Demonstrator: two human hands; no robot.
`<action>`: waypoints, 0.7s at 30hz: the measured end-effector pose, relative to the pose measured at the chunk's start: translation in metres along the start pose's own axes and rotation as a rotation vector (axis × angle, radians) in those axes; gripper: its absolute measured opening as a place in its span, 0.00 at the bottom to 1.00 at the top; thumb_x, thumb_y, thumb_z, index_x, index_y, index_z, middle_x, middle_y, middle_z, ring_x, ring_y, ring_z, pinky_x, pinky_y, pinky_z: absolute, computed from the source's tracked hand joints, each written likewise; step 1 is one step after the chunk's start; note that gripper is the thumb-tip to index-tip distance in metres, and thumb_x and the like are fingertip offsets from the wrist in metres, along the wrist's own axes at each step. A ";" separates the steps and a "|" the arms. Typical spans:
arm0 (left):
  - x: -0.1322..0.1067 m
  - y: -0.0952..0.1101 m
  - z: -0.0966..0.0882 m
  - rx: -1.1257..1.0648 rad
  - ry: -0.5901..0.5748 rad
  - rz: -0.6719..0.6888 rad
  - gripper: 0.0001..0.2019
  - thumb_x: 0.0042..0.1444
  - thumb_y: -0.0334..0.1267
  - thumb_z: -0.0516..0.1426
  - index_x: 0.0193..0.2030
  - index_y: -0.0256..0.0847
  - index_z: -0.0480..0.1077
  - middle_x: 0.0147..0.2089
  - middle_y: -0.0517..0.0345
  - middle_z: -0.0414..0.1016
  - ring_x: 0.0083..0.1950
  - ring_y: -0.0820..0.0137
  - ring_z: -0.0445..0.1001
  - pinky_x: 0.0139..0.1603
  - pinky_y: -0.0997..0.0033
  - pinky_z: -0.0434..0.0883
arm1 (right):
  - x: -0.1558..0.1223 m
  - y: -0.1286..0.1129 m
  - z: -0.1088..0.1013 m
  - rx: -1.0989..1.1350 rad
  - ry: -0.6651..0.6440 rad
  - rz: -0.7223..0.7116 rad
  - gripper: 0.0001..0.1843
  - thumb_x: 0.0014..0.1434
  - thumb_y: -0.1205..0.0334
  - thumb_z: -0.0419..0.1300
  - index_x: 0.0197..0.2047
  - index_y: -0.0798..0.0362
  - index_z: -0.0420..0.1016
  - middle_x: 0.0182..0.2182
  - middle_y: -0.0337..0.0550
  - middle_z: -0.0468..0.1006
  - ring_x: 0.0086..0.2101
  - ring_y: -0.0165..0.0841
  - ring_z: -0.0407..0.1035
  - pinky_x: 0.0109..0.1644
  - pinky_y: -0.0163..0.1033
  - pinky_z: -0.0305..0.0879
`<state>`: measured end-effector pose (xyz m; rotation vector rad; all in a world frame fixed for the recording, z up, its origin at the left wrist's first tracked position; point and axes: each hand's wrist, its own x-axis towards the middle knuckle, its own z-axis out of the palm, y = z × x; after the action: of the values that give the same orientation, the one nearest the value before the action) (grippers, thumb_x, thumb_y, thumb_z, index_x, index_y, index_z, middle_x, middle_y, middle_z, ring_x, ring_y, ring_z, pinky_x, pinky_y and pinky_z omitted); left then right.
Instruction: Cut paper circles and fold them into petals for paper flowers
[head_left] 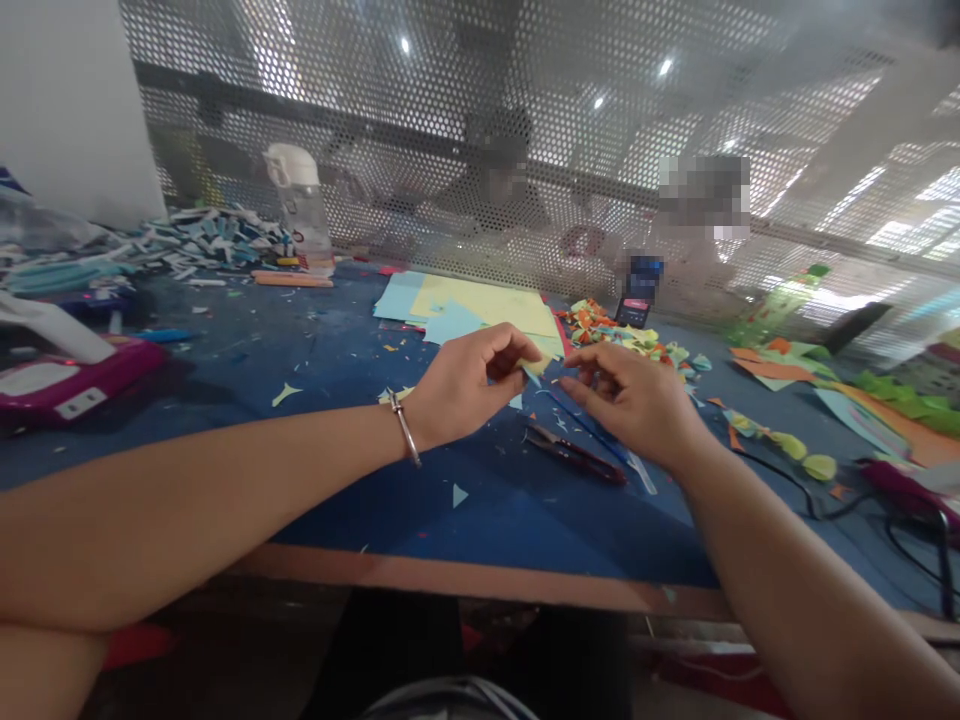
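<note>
Above the middle of the blue tabletop, my left hand [480, 380] pinches a small light-blue piece of paper [531, 375] between thumb and fingers. Facing it a short gap away is my right hand [626, 395], its thumb and forefinger drawn together; whatever is between them is too small to make out. Below the hands lie small snips [574, 455] with dark blades and a dark red handle, beside a thin blue strip [589, 425]. Just behind my hands are stacked yellow sheets [487, 300] and light-blue sheets [401, 297].
Small coloured paper pieces [589, 320] are heaped behind my right hand, near a phone [636, 290]. A water bottle [304, 210] and a pile of white and teal strips [217, 240] stand back left. A magenta device [82, 380] sits left; cables [795, 480] cross the right. A perforated screen [420, 130] closes the back.
</note>
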<state>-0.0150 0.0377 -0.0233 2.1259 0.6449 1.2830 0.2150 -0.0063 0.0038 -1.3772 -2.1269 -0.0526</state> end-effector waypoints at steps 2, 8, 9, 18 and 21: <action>0.001 -0.002 -0.001 -0.003 0.008 -0.015 0.09 0.56 0.29 0.58 0.44 0.38 0.73 0.34 0.59 0.75 0.33 0.75 0.70 0.38 0.72 0.71 | 0.001 0.019 -0.018 -0.135 -0.099 0.033 0.13 0.62 0.53 0.61 0.45 0.51 0.78 0.31 0.41 0.79 0.25 0.31 0.69 0.33 0.38 0.64; 0.004 -0.009 -0.001 -0.031 0.021 -0.050 0.07 0.56 0.30 0.58 0.43 0.39 0.72 0.36 0.56 0.77 0.33 0.74 0.72 0.36 0.72 0.72 | -0.012 0.077 -0.056 -0.213 -0.353 0.184 0.16 0.55 0.54 0.60 0.43 0.52 0.79 0.38 0.49 0.83 0.33 0.41 0.76 0.37 0.44 0.71; 0.005 -0.010 0.000 -0.034 0.021 -0.053 0.07 0.56 0.30 0.58 0.42 0.39 0.72 0.36 0.57 0.77 0.33 0.74 0.72 0.36 0.72 0.72 | -0.015 0.082 -0.056 -0.212 -0.390 0.185 0.15 0.52 0.56 0.62 0.42 0.52 0.80 0.38 0.49 0.84 0.34 0.42 0.77 0.38 0.45 0.72; 0.005 -0.011 0.000 -0.044 0.018 -0.073 0.07 0.56 0.30 0.58 0.42 0.39 0.71 0.33 0.59 0.75 0.32 0.74 0.70 0.35 0.72 0.71 | -0.019 0.082 -0.035 -0.275 -0.460 0.173 0.18 0.44 0.63 0.62 0.41 0.53 0.80 0.38 0.49 0.83 0.36 0.42 0.76 0.42 0.43 0.70; 0.006 -0.012 0.000 -0.049 0.023 -0.072 0.07 0.55 0.29 0.58 0.41 0.39 0.70 0.32 0.60 0.73 0.31 0.75 0.69 0.35 0.72 0.71 | -0.018 0.078 -0.034 -0.275 -0.413 0.159 0.15 0.46 0.60 0.62 0.39 0.53 0.79 0.37 0.49 0.81 0.36 0.41 0.75 0.42 0.43 0.69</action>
<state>-0.0142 0.0504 -0.0278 2.0328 0.6869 1.2729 0.3014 0.0039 0.0008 -1.8465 -2.4005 0.0043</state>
